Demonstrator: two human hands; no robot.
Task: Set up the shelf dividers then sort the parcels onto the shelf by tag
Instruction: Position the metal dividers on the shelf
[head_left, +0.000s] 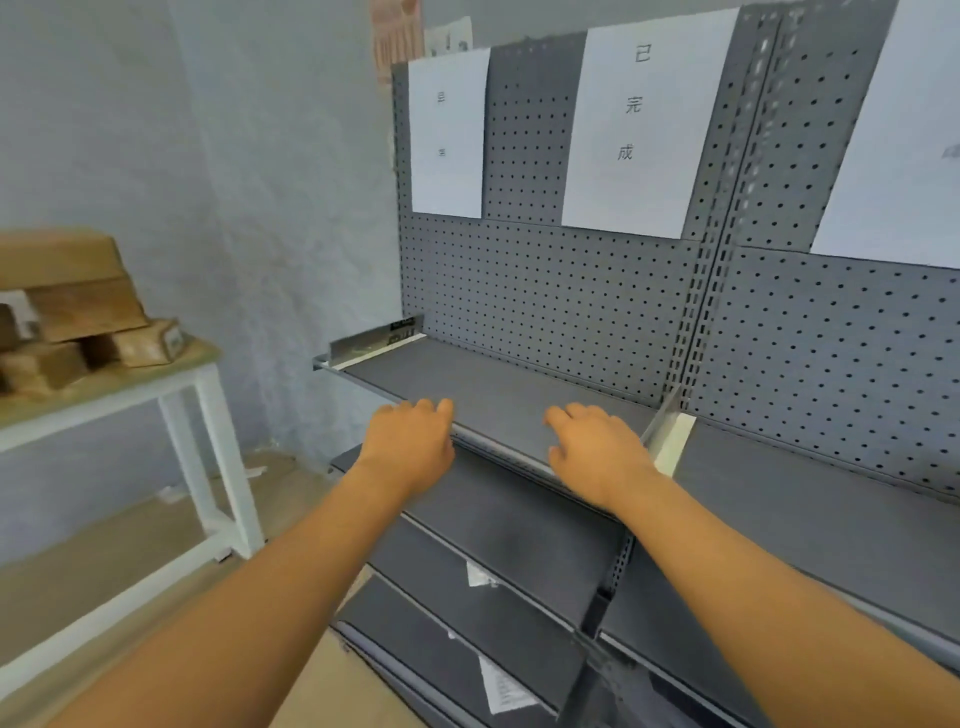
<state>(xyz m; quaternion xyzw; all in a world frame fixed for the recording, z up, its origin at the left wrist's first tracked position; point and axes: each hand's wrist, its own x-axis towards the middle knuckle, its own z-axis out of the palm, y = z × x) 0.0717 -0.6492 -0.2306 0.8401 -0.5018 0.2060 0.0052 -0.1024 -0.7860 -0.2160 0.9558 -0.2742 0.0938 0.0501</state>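
Reaching forward, both arms stretch toward the grey shelf (498, 384), and the left hand (410, 441) and right hand (597, 452) hover at its front edge with fingers loosely bent, holding nothing. One divider (670, 436) stands upright at the right end of this shelf bay, just beside the right hand; whether the hand touches it cannot be told. A metal side bracket (374, 340) sits at the shelf's left end. Paper sheets (634, 130) with printed characters hang on the pegboard back (545, 291). The brown parcels (78, 312) lie stacked on the white-legged surface (150, 374) to the left, well apart from the shelf.
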